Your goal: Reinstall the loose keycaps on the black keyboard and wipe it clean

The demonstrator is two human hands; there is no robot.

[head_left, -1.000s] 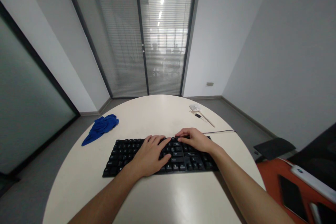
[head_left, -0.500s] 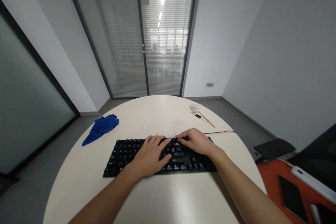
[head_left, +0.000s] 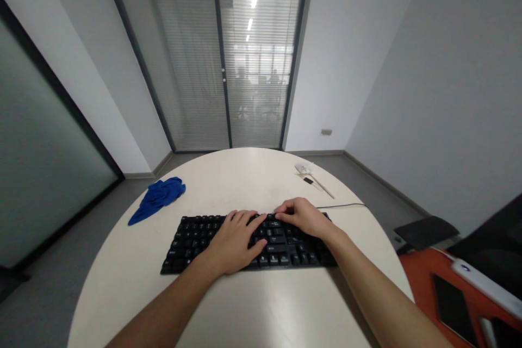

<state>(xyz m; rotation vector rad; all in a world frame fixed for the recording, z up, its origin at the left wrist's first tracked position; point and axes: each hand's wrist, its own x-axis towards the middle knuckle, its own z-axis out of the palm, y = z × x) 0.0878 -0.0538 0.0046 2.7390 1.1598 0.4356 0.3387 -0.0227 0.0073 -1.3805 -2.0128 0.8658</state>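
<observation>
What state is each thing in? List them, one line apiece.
Keyboard: flat, keys up, partly covered.
Left hand: spread on the keyboard.
Right hand: curled at the keyboard's far edge.
Cloth: crumpled.
Cable: stretched out, nearly straight.
Stick: lying down.
Phone: lying flat, screen dark.
Power strip: lying down, on or off unclear.
Blinds: lowered.

Here I have the keyboard (head_left: 191, 244) lying across the table (head_left: 228, 190), my left hand (head_left: 234, 244) over its middle, my right hand (head_left: 304, 217) farther right at its back edge. Behind it, the cloth (head_left: 159, 198) lies left, the stick (head_left: 324, 188) right, the cable (head_left: 342, 206) between stick and keyboard. Right of the table, the phone (head_left: 453, 304) is on the chair (head_left: 422, 274).
</observation>
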